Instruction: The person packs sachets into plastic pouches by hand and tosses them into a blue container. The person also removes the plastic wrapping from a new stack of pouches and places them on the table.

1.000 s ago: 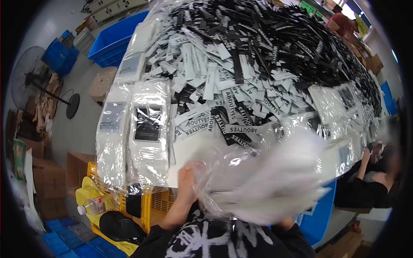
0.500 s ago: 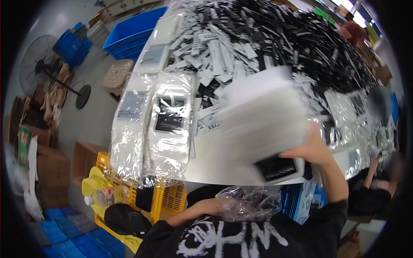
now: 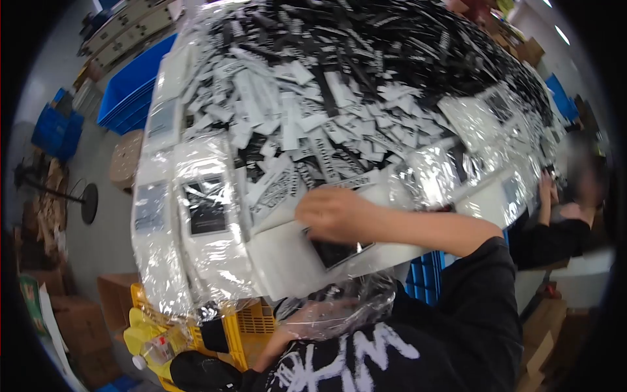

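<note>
A white packet stack (image 3: 287,258) with a black label (image 3: 336,253) lies at the table's near edge. My right hand (image 3: 333,212) rests over its upper part, fingers bent together; what they hold, if anything, is hidden. Below the edge, my left hand (image 3: 326,317) is behind or inside a crumpled clear plastic bag (image 3: 366,300), its fingers blurred by the film. Just beyond my right hand spread black and white strips (image 3: 320,153) printed ABOUTYES. Two clear-wrapped white packs (image 3: 208,242) (image 3: 151,228) lie to the left, one with a black label.
More wrapped packs (image 3: 483,130) lie on the right. A yellow crate (image 3: 255,320) with a bottle (image 3: 157,349) and black cap stands below left. Blue bins (image 3: 134,88) stand beyond the left edge, and a co-worker's arm (image 3: 545,196) shows at right.
The white stack, blurred in the air before, now lies at the table edge. My right hand has moved left across it. The clear bag stays low around my left hand. The view has shifted.
</note>
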Tool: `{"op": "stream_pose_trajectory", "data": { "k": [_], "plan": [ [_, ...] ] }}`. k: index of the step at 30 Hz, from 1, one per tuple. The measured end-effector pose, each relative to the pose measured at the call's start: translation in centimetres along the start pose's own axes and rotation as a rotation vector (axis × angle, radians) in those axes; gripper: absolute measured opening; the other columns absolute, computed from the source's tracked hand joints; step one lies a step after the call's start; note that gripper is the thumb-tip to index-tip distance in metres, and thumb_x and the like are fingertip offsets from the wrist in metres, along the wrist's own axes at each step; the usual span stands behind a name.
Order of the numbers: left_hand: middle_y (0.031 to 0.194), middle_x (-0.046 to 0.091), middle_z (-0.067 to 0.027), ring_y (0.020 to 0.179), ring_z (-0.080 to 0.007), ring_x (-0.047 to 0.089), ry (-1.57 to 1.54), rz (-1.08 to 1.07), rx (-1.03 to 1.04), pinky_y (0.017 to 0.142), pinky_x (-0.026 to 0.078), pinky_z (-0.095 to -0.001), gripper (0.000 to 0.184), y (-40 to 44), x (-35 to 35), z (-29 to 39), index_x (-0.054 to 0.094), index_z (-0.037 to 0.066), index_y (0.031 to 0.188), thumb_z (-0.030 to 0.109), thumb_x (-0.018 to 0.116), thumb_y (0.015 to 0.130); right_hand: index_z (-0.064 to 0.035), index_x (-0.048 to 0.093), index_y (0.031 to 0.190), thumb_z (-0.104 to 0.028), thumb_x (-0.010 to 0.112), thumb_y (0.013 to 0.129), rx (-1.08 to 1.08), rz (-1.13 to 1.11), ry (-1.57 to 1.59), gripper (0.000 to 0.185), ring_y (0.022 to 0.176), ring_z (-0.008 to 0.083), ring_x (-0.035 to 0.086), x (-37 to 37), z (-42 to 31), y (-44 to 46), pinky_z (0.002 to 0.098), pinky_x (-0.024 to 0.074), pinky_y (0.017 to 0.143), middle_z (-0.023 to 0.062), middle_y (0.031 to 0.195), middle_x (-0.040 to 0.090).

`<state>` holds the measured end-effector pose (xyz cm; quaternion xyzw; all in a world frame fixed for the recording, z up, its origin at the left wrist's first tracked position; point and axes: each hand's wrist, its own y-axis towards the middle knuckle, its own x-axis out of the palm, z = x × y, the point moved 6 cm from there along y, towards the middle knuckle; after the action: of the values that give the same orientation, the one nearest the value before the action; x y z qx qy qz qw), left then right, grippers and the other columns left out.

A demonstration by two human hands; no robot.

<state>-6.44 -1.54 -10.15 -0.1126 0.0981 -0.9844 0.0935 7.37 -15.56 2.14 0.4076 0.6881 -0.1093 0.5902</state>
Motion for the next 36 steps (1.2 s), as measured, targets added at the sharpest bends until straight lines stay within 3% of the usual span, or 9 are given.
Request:
{"op": "stream_pose_trajectory", "data": {
  "k": [4, 9, 15, 18, 23, 26, 30, 33, 36],
  "plan": [
    [0.114, 0.057, -0.0172, 0.098, -0.03, 0.058, -0.025, 0.211, 0.01, 0.085, 0.045, -0.0353, 0.042, 0.3, -0.8, 1.5, 0.054, 0.004, 0.122, 0.011, 0.059, 0.081, 0.0018, 0.052, 0.119, -0.031, 0.07, 0.08, 0.234, -0.31, 0.887, 0.054, 0.09, 0.0335, 0.059, -2.1, -7.6, -6.4, 0.0391, 0.0481, 0.079, 0.017, 0.097, 0.061],
    [0.111, 0.058, -0.0174, 0.094, -0.0309, 0.058, 0.078, 0.359, 0.086, 0.082, 0.046, -0.0355, 0.042, 3.8, -0.6, 4.1, 0.055, 0.003, 0.12, 0.009, 0.061, 0.079, -0.0024, 0.032, 0.139, -0.023, 0.063, 0.085, 0.401, 0.064, 0.894, 0.066, 0.123, 0.0369, 0.041, 0.0, -10.6, -16.6, 0.0413, 0.035, 0.101, 0.0224, 0.134, 0.041],
    [0.1, 0.057, -0.0166, 0.085, -0.0304, 0.057, 0.323, -0.246, 0.416, 0.075, 0.046, -0.0346, 0.038, 10.9, 7.3, 7.7, 0.058, 0.003, 0.113, 0.005, 0.062, 0.076, -0.0084, 0.016, 0.146, -0.024, 0.058, 0.088, 1.059, 0.569, 1.119, 0.073, 0.135, 0.0257, 0.03, 2.6, -15.3, -27.4, 0.0372, 0.0265, 0.108, 0.0165, 0.147, 0.025],
    [0.098, 0.055, -0.0099, 0.091, -0.0305, 0.051, 0.541, -0.592, 0.678, 0.079, 0.041, -0.0385, 0.04, 13.4, 13.9, 10.1, 0.064, 0.011, 0.108, 0.006, 0.069, 0.068, -0.0135, 0.008, 0.148, -0.03, 0.067, 0.08, 0.724, 1.655, 1.832, 0.091, 0.13, 0.0274, 0.037, 7.5, -16.6, -31.6, 0.0406, 0.0311, 0.108, 0.0173, 0.147, 0.024],
    [0.103, 0.053, -0.0099, 0.101, -0.033, 0.047, 0.789, -0.6, 0.8, 0.085, 0.039, -0.0422, 0.042, 14.5, 19.6, 6.6, 0.07, 0.019, 0.096, 0.003, 0.074, 0.057, -0.0114, 0.011, 0.147, -0.026, 0.072, 0.078, 0.355, 1.846, 1.828, 0.093, 0.133, 0.0256, 0.033, 3.9, -24.3, -34.7, 0.0409, 0.0294, 0.109, 0.014, 0.149, 0.022],
    [0.108, 0.053, -0.0124, 0.104, -0.0331, 0.046, 0.862, -0.744, 0.85, 0.085, 0.036, -0.0435, 0.032, 14.2, 21.8, 5.9, 0.068, 0.017, 0.096, 0.008, 0.07, 0.065, -0.0079, 0.021, 0.145, -0.013, 0.061, 0.087, 0.795, 1.686, 1.468, 0.07, 0.124, 0.0222, 0.044, 5.8, -24.9, -36.2, 0.0356, 0.0401, 0.102, 0.0121, 0.141, 0.037],
    [0.126, 0.044, -0.0191, 0.116, -0.0354, 0.042, 0.863, -0.863, 0.739, 0.094, 0.034, -0.0466, 0.036, 15.3, 23.5, 5.3, 0.065, 0.014, 0.109, 0.011, 0.068, 0.073, -0.001, 0.046, 0.129, -0.01, 0.063, 0.086, 1.058, 2.001, 1.286, 0.047, 0.117, 0.0181, 0.05, 6.4, -25.3, -38.5, 0.0339, 0.0423, 0.098, 0.01, 0.128, 0.051],
    [0.141, 0.029, -0.0214, 0.127, -0.0383, 0.034, 0.46, -0.761, 0.442, 0.101, 0.034, -0.0458, 0.04, 15.6, 21.8, 5.7, 0.062, 0.008, 0.115, 0.009, 0.068, 0.076, -0.0031, 0.058, 0.111, 0.0, 0.062, 0.077, 1.521, 2.142, 0.6, 0.034, 0.1, 0.0219, 0.061, 5.3, -29.9, -47.0, 0.0332, 0.0505, 0.086, 0.0089, 0.118, 0.059],
    [0.133, 0.041, -0.0196, 0.119, -0.0338, 0.044, 0.595, -0.564, 0.443, 0.097, 0.039, -0.0393, 0.038, 16.8, 19.3, 5.7, 0.059, 0.004, 0.116, 0.007, 0.064, 0.078, -0.0004, 0.064, 0.077, 0.011, 0.048, 0.066, 1.759, 2.272, -0.176, 0.023, 0.08, 0.0213, 0.063, 4.2, -38.6, -55.8, 0.0324, 0.0536, 0.07, 0.0121, 0.09, 0.066]
  ]
}}
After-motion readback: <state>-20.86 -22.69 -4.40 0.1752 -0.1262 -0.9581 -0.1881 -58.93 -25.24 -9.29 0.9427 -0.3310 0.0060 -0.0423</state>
